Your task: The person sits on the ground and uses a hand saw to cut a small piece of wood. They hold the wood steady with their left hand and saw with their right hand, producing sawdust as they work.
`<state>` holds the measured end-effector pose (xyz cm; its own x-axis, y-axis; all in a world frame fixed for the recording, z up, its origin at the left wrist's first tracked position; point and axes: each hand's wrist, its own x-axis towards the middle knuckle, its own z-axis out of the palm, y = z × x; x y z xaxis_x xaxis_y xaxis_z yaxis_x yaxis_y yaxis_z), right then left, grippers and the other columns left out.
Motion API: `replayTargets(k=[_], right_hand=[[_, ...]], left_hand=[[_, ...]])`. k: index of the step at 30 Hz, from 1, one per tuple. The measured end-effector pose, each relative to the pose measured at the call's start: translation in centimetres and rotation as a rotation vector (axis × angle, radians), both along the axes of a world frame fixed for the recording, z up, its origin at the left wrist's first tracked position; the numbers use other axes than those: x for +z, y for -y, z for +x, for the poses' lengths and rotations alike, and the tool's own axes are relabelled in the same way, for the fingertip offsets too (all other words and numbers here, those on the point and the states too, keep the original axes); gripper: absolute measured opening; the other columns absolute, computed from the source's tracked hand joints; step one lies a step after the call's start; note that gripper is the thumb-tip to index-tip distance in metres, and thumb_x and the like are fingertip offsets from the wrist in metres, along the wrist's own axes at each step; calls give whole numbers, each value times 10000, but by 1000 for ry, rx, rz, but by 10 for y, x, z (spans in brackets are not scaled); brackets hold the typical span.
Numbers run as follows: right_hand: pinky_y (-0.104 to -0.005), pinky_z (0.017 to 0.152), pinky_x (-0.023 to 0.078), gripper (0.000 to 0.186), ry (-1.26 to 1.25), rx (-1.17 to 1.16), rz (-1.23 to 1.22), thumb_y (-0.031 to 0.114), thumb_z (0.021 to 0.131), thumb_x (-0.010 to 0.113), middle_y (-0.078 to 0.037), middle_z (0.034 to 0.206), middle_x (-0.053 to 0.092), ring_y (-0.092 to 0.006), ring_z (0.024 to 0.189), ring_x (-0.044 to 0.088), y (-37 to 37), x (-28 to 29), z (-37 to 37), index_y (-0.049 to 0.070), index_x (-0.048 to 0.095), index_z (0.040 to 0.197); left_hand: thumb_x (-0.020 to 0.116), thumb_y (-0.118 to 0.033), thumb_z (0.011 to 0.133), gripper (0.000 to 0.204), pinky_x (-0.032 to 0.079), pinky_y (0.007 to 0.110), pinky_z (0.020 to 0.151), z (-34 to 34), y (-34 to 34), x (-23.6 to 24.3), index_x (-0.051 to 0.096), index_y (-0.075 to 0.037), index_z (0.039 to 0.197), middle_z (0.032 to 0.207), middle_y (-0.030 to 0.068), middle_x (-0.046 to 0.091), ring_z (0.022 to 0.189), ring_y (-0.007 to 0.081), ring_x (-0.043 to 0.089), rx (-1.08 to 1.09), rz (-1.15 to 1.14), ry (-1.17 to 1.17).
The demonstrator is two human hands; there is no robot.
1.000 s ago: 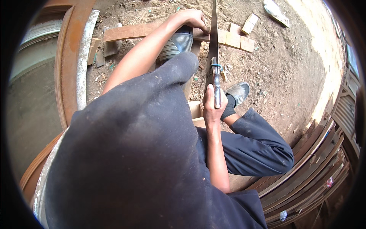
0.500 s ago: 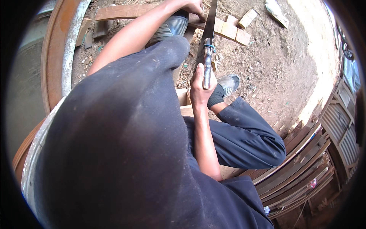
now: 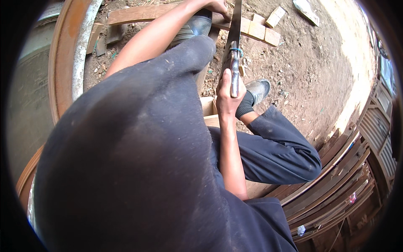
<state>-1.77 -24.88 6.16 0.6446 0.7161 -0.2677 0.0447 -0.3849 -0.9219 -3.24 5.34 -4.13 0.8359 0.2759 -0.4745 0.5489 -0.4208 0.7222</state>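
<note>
In my closed right hand is the handle of a handsaw. Its long dark blade points away from me and crosses a wooden board. A blue tie is wrapped round the upper part of the handle. My left hand is closed on the board just left of the blade, its fingers curled down at the wood and partly hidden. One dark shoe rests at the board beside that hand, partly covered by my arm and trouser knee. Where the teeth meet the wood cannot be made out.
Small wood blocks lie by the board's right end. A wooden box sits below the saw hand. My other shoe stands on the dirt floor. Long planks are stacked at lower right; a brown curved-looking frame stands left.
The saw has come slightly back toward me relative to the board. My left hand keeps its place on the board. The whole view has shifted a little.
</note>
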Motion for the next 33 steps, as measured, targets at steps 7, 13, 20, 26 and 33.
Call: replayTargets(k=[7,13,20,26,33], right_hand=[[-286,478,337,241,-51,-12,14,136,918,567,-24,566,468,-79,520,417,-13,-3,-1,2,530,721],[-296,474,356,235,101,29,14,129,907,580,-43,546,480,-88,508,437,-6,8,-7,-11,541,722],[-286,484,339,272,62,5,3,158,919,573,-18,566,462,-79,524,413,-12,7,-3,5,516,701],[-287,488,341,263,9,-22,-13,152,916,577,-13,564,459,-76,534,416,-22,6,3,5,522,706],[-288,486,344,259,35,22,-26,143,908,583,-19,553,450,-80,522,412,-5,11,-2,0,520,702]], left_hand=[[727,-401,682,286,509,362,647,-1,-1,1,746,-169,850,793,71,703,710,224,643,6,10,-4],[721,-396,686,281,511,369,647,-2,-2,-2,742,-166,847,791,79,700,714,234,644,4,8,6],[715,-391,691,275,512,376,647,1,-2,1,738,-163,843,788,88,697,719,246,645,-2,14,12],[709,-386,696,270,513,383,648,5,-3,1,735,-159,840,786,96,694,723,257,646,-11,15,26],[702,-380,700,264,515,390,648,-1,-3,2,731,-156,836,784,106,691,728,269,648,8,32,14]])
